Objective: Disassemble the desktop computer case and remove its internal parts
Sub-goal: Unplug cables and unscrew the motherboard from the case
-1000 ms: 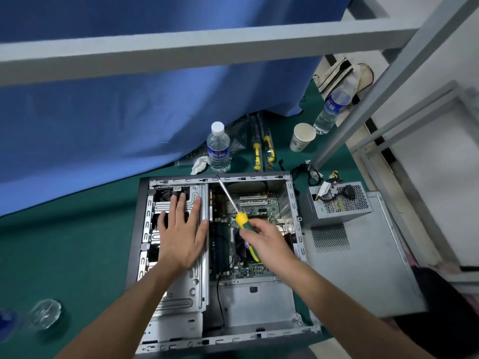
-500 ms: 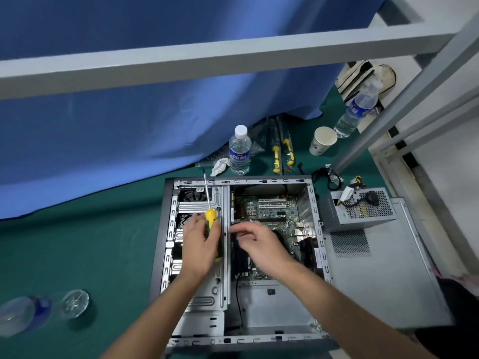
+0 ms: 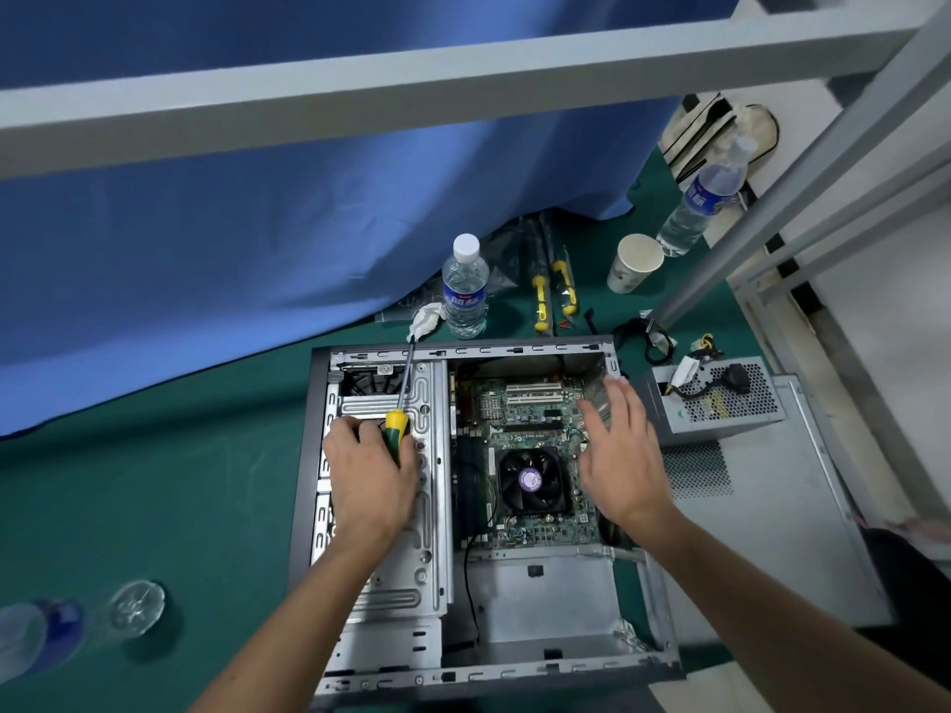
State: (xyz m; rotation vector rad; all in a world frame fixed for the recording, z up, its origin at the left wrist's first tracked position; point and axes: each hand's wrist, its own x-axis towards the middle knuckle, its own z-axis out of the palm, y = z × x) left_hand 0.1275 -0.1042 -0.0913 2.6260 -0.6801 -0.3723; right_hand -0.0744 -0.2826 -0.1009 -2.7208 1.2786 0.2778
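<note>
Head view: left hand (image 3: pixel 368 476) grips screwdriver (image 3: pixel 399 429); right hand (image 3: pixel 620 455) spread over case (image 3: pixel 303 481), bottle (image 3: pixel 464 288) behind.

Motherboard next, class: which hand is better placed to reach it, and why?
The right hand: it is open and hovers over the motherboard by the fan. The left hand grips the screwdriver over the drive cage.

Light is even and fairly bright, apparently from overhead, with soft, weak shadows under the forearms and inside the computer case (image 3: pixel 309 486). The centre is sharp: board detail and the fan read clearly. The right hand (image 3: pixel 620 455) shows slight motion blur at the fingertips. Wide-angle distortion bends the grey beam (image 3: pixel 411 84) and the case edges. The lying bottle (image 3: pixel 46 635) at lower left is smeared and out of focus.
</note>
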